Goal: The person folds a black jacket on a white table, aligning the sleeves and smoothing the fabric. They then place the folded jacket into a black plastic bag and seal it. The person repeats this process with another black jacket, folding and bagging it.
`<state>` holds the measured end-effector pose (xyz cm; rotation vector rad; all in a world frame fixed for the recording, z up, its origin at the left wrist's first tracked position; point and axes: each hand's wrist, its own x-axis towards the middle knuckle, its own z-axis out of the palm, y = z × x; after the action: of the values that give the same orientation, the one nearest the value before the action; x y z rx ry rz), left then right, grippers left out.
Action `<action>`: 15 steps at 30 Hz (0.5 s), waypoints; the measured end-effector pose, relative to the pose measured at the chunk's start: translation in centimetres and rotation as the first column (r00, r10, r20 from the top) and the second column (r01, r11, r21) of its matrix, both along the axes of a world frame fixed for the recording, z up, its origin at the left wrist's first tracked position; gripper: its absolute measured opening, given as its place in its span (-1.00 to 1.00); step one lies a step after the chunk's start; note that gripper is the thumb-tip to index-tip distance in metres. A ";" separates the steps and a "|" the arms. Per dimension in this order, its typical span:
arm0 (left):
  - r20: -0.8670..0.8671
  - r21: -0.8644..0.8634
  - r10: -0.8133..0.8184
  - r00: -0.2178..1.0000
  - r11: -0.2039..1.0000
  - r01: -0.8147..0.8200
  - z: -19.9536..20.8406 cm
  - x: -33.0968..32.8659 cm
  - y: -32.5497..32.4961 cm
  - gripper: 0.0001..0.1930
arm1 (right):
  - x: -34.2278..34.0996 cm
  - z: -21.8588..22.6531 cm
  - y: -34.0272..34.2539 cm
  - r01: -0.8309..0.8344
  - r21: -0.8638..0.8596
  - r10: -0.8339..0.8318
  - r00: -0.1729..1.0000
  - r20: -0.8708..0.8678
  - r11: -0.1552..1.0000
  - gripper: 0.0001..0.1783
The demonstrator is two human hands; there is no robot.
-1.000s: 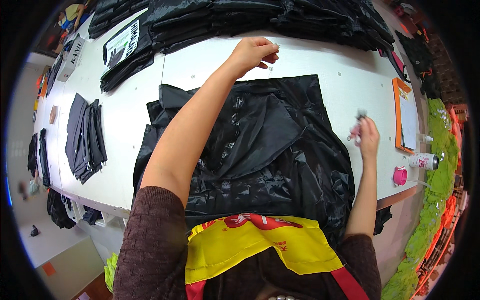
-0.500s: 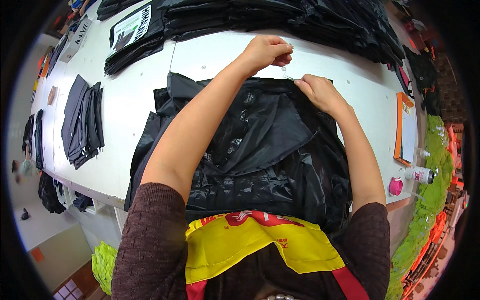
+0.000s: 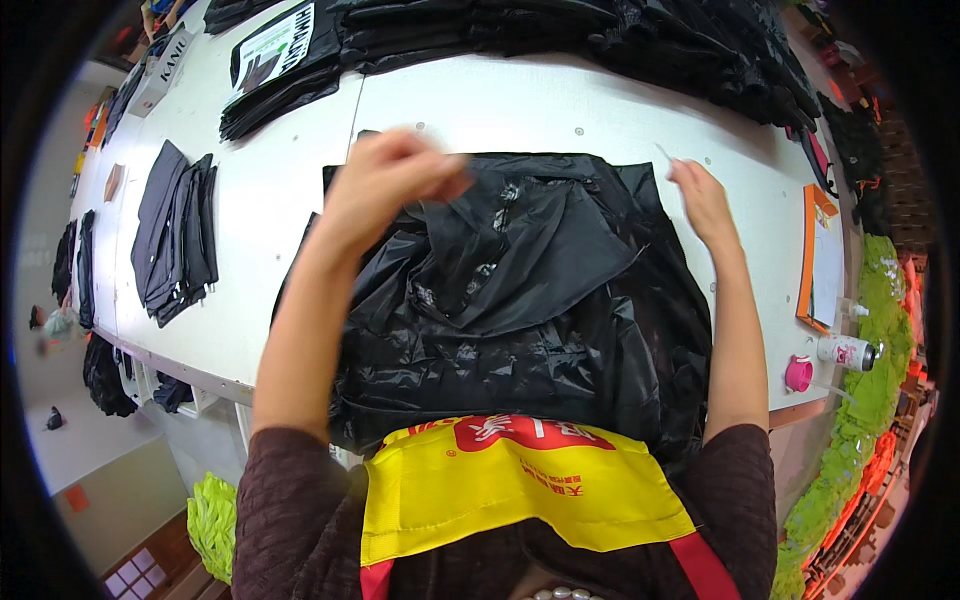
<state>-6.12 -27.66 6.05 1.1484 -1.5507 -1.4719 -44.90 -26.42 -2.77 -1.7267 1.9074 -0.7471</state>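
Note:
A black glossy garment (image 3: 500,350) with its thin fabric rumpled is spread on the white table in front of me. My left hand (image 3: 395,185) is over the garment's upper left edge, smeared by motion, so its fingers do not read clearly. Just beyond the garment's upper right corner, my right hand (image 3: 702,200) is closed around a thin, pale, pointed tool (image 3: 662,152). Only the tool's narrow tip shows, pointing away from me; its exact kind cannot be made out.
Black folded garments (image 3: 560,25) are piled along the far side, with a printed packet (image 3: 270,55) on a stack there. Dark folded pieces (image 3: 175,235) lie at the left. An orange-edged board (image 3: 815,260), a white bottle (image 3: 846,352) and a pink cup (image 3: 798,374) stand at the right.
My left hand has swung left and nearer, over the garment's upper left. My right hand, still holding the thin tool, has moved right, off the garment's edge.

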 end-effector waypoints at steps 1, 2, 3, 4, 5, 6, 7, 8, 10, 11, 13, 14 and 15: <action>-0.009 0.016 -0.048 0.999 0.999 0.048 0.1 3.6 2.3 -0.78 | -1.7 -0.4 1.5 0.038 -0.004 -0.038 0.999 0.019 0.999 -0.52; 0.068 0.086 -0.036 0.997 0.996 0.031 0.4 7.1 5.0 -0.78 | -3.5 -1.3 3.1 0.072 -0.019 -0.072 0.997 0.042 0.997 -0.53; 0.130 0.195 -0.018 0.991 0.981 -0.008 0.9 10.4 7.7 -0.78 | -4.9 -2.0 4.8 0.110 -0.030 -0.108 0.992 0.062 0.994 -0.54; 0.201 0.265 -0.013 0.980 0.963 -0.042 0.3 14.6 10.3 -0.77 | -5.7 -2.0 6.7 0.219 0.108 -0.232 0.965 0.125 0.970 -0.57; 0.310 0.316 0.029 0.950 0.940 -0.132 0.4 18.6 13.2 -0.76 | -6.4 -1.8 8.3 0.309 0.245 -0.356 0.918 0.175 0.919 -0.60; 0.416 0.380 0.070 0.907 0.893 -0.243 0.1 23.5 16.2 -0.76 | -6.8 -1.6 9.9 0.384 0.378 -0.482 0.851 0.208 0.842 -0.62; 0.427 0.361 0.258 0.867 0.830 -0.425 -0.4 27.0 19.7 -0.77 | -6.8 -1.7 11.3 0.403 0.361 -0.501 0.832 0.237 0.841 -0.65; 0.381 0.396 0.405 0.831 0.741 -0.543 -0.8 31.6 23.8 -0.77 | -6.5 -2.2 12.4 0.409 0.345 -0.507 0.819 0.270 0.845 -0.69; 0.529 0.470 0.564 0.634 0.427 -0.772 -3.1 41.5 34.5 -0.88 | -5.2 -2.6 13.6 0.375 0.266 -0.452 0.814 0.364 0.888 -0.75; 0.793 0.342 0.314 0.521 0.478 -0.809 -4.5 43.6 37.5 -0.78 | -3.4 -2.0 13.6 0.337 0.235 -0.407 0.821 0.400 0.912 -0.76; 0.981 0.131 -0.194 0.003 0.654 -0.745 -5.7 46.2 41.0 -0.54 | 0.6 1.3 13.5 0.290 0.311 -0.405 0.809 0.426 0.905 -0.76; 0.869 0.077 -0.376 -0.322 0.745 -0.663 -5.8 47.0 42.3 -0.42 | 2.1 1.3 13.3 0.264 0.221 -0.337 0.837 0.432 0.939 -0.72; 0.979 -0.162 0.027 -0.204 0.714 -0.681 -6.7 45.3 38.8 -0.49 | 3.7 1.4 13.1 0.248 0.169 -0.297 0.868 0.397 0.954 -0.70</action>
<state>39.15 11.18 -0.63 3.2353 -1.1815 -0.1693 -41.23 -13.31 -1.37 -1.1216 1.8591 -1.0012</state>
